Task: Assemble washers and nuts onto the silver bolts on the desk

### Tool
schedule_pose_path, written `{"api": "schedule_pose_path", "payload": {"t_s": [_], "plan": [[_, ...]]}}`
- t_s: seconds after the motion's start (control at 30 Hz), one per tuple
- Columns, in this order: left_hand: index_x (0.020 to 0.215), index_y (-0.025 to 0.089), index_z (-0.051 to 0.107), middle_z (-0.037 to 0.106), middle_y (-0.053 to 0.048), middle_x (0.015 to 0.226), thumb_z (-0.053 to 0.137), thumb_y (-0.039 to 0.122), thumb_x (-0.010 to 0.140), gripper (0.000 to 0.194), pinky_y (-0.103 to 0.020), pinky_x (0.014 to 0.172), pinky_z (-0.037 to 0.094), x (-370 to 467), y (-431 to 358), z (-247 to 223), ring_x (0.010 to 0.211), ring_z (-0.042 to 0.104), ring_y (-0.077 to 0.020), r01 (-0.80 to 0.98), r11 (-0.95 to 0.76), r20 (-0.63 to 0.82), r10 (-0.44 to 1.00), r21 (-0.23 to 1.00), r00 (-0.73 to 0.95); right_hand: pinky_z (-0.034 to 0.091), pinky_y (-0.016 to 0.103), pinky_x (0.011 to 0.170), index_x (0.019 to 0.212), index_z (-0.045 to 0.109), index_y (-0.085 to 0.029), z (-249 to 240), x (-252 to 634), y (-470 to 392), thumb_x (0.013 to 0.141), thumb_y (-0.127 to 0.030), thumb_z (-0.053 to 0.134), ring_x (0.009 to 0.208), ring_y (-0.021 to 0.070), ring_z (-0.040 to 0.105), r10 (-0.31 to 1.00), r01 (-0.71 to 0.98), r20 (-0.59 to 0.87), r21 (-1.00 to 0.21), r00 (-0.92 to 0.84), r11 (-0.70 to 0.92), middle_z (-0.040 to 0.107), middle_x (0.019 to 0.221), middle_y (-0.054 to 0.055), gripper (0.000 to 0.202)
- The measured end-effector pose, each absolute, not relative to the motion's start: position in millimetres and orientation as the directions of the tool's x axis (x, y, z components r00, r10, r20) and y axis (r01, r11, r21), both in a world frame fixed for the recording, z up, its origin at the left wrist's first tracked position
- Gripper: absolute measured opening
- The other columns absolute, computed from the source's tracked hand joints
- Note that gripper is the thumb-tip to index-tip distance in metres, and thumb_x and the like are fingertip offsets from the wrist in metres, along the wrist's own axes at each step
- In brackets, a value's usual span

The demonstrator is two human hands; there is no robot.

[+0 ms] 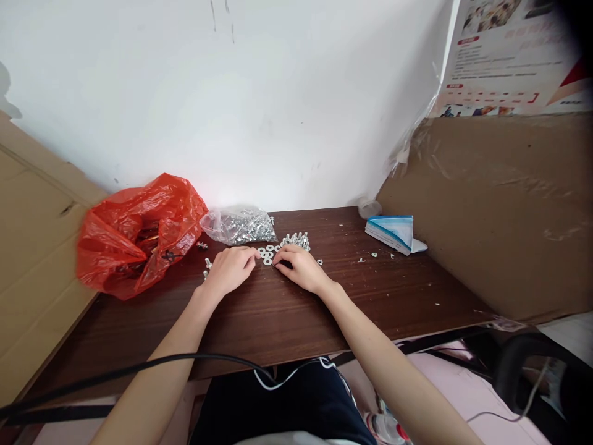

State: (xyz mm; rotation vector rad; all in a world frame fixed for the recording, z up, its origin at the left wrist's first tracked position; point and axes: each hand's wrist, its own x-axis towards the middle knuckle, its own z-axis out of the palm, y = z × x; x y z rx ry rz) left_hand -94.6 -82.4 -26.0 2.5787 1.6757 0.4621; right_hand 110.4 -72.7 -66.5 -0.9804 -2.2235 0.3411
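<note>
Several flat metal washers [267, 261] lie in a small cluster on the brown table, between my two hands. My left hand [231, 269] is at the left side of the cluster, fingers curled, its index fingertip against the edge of a washer. From the right, my right hand [301, 267] reaches in with its fingertips close together beside the nearest washers; whatever is between them is too small to make out. Just behind the right hand a group of bolts [296, 240] stands upright. A few more bolts [208, 264] are beside my left wrist, partly hidden by it.
A clear bag of metal hardware [243, 224] lies against the wall, beside an open red plastic bag [139, 235]. At the right are a blue-and-white packet [391, 232] and a clear cup [369, 208]. Cardboard panels [500, 216] border the table. A black cable [185, 356] crosses in front.
</note>
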Motion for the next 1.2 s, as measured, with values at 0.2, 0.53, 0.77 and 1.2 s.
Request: {"api": "schedule_pose_path", "payload": {"t_s": [0.2, 0.53, 0.77, 1.2], "plan": [[0.099, 0.026, 0.071, 0.073, -0.002, 0.102, 0.041, 0.021, 0.087, 0.033, -0.034, 0.072, 0.046, -91.7, -84.1, -25.5, 0.089, 0.066, -0.0262, 0.882, -0.427, 0.249, 0.893, 0.202, 0.375, 0.046, 0.032, 0.085, 0.087, 0.066, -0.019, -66.7, 111.2, -72.5, 0.084, -0.009, 0.057, 0.091, 0.0189, 0.057, 0.724, 0.553, 0.48, -0.469, -0.495, 0.689, 0.063, 0.091, 0.005, 0.013], [0.099, 0.027, 0.071, 0.073, -0.001, 0.102, 0.041, 0.02, 0.086, 0.034, -0.033, 0.072, 0.048, -89.1, -86.3, -25.2, 0.09, 0.067, -0.0255, 0.887, -0.427, 0.263, 0.889, 0.175, 0.376, 0.045, 0.032, 0.084, 0.087, 0.066, -0.019, -67.0, 111.4, -72.6, 0.084, -0.01, 0.057, 0.091, 0.0192, 0.057, 0.725, 0.559, 0.472, -0.463, -0.501, 0.688, 0.063, 0.091, 0.005, 0.013], [0.1, 0.028, 0.071, 0.073, -0.001, 0.103, 0.041, 0.021, 0.087, 0.034, -0.032, 0.074, 0.049, -86.6, -87.8, -24.5, 0.09, 0.067, -0.0237, 0.88, -0.441, 0.266, 0.882, 0.174, 0.389, 0.045, 0.032, 0.084, 0.088, 0.066, -0.018, -67.6, 111.2, -72.3, 0.084, -0.01, 0.057, 0.091, 0.0188, 0.057, 0.727, 0.555, 0.471, -0.47, -0.501, 0.687, 0.063, 0.091, 0.005, 0.013], [0.096, 0.025, 0.072, 0.074, -0.003, 0.089, 0.045, 0.021, 0.084, 0.03, -0.028, 0.066, 0.044, -86.3, -85.8, -28.1, 0.073, 0.065, -0.0197, 0.812, -0.481, 0.302, 0.869, 0.33, 0.392, 0.045, 0.033, 0.085, 0.088, 0.066, -0.019, -67.0, 111.2, -72.3, 0.084, -0.009, 0.057, 0.091, 0.0188, 0.057, 0.725, 0.551, 0.472, -0.471, -0.502, 0.688, 0.063, 0.091, 0.005, 0.014]]}}
